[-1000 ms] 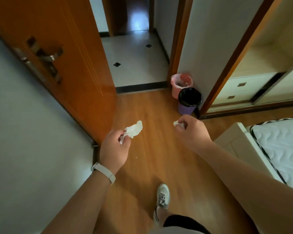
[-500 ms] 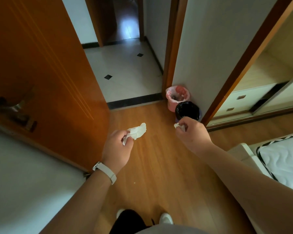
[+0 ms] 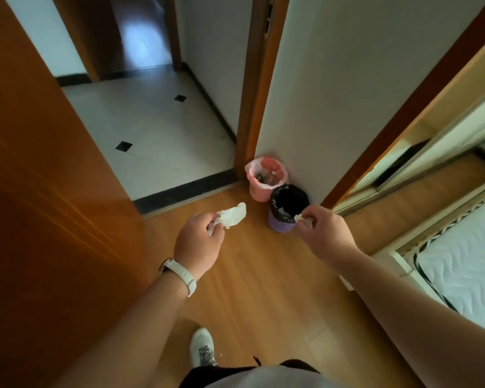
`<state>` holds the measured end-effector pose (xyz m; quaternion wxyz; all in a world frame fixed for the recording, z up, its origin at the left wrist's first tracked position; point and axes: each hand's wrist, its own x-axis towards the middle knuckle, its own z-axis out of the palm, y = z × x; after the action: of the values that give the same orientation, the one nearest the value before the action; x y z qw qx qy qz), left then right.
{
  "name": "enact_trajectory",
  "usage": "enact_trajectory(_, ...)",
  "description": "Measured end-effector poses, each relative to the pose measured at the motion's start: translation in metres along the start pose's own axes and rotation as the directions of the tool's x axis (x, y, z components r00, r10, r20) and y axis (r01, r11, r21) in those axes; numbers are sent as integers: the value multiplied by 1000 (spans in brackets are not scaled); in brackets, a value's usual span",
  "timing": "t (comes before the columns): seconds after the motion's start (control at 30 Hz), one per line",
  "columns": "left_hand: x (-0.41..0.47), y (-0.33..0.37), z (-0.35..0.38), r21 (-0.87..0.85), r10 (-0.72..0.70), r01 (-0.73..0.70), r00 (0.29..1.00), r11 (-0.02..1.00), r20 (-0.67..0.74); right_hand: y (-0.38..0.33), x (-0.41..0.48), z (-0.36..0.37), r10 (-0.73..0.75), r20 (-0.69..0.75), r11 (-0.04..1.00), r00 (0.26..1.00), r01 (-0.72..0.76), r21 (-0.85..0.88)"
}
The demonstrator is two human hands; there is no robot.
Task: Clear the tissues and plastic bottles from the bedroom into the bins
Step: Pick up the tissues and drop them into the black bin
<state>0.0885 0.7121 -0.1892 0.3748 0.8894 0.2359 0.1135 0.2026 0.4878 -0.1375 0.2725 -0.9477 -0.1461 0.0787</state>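
My left hand (image 3: 198,242) grips a crumpled white tissue (image 3: 233,215) that sticks out past my fingers. My right hand (image 3: 325,231) pinches a smaller white tissue (image 3: 299,218) right at the near rim of the purple bin with a black liner (image 3: 287,208). Something white lies inside that bin. Behind it, against the wall corner, stands a pink bin with a pink-white liner (image 3: 265,179) holding some rubbish. No plastic bottle can be made out on the floor.
An open orange wooden door (image 3: 48,191) fills the left side. The doorway leads to a white tiled hallway (image 3: 151,127). A bed with a white mattress (image 3: 465,259) stands at the right, a wardrobe (image 3: 431,130) behind it. My shoe (image 3: 202,347) is on the wooden floor.
I have walked closer to the two bins. Both hands, still holding their tissues, moved forward, and my right hand now reaches the rim of the purple bin.
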Motion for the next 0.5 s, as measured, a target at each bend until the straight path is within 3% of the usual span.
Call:
enact_trajectory(0.27, 81, -7, -5, -34, 137, -135, 987, 990, 80, -17, 42, 16, 131, -75, 991, 989, -132, -10)
enact_trajectory(0.5, 145, 0, 30, 1, 196, -200, 964, 980, 181, 11, 90, 21, 243, -134, 969, 961, -234, 73)
